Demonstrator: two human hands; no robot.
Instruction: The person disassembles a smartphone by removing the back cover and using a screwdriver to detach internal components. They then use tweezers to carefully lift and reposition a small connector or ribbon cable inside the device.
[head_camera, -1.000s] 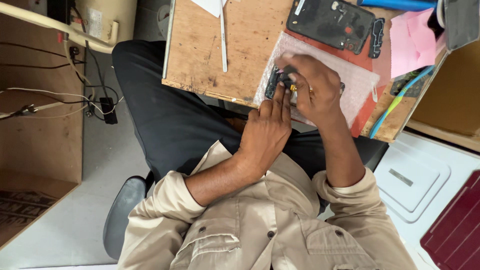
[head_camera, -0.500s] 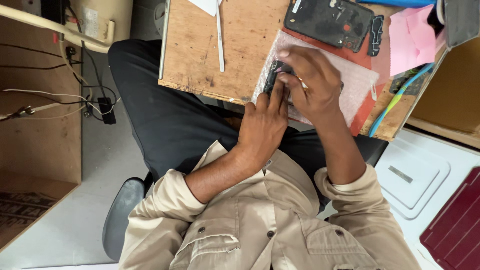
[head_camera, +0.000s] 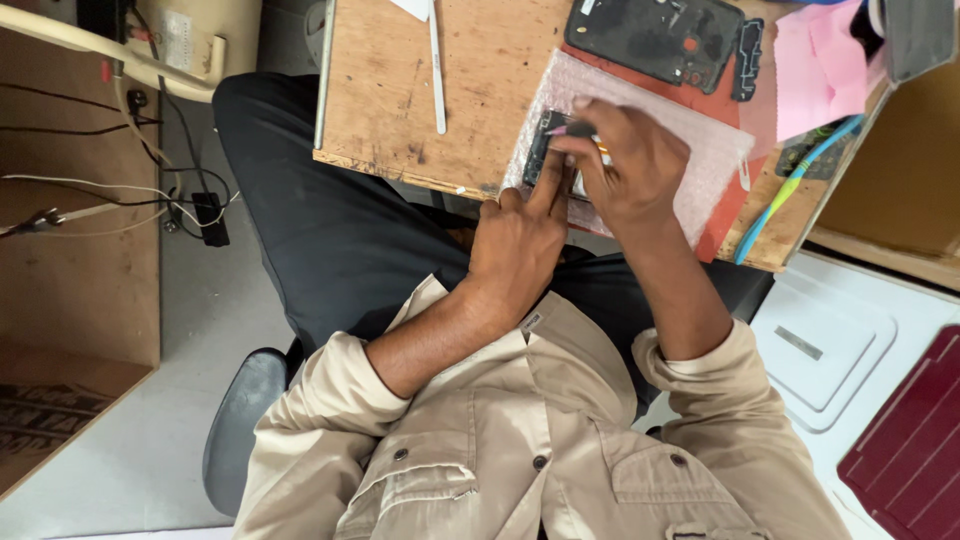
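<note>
The small dark part, likely a phone component, lies on a sheet of bubble wrap at the near edge of the wooden surface, and both hands meet over it. The left hand is loosely curled with its index finger stretched out, pressing down on the near end of the part; it grips nothing. The right hand arches over the part from the far side, fingertips pinched on what seems a thin pinkish tool, though the hand hides most of it. For this step to go well, I judge the left finger should pin the part firmly, since bubble wrap gives and slides, and the right should work with small, light strokes. Beyond the part, a dark phone body lies on a red mat, and a white stick rests off to its left.
</note>
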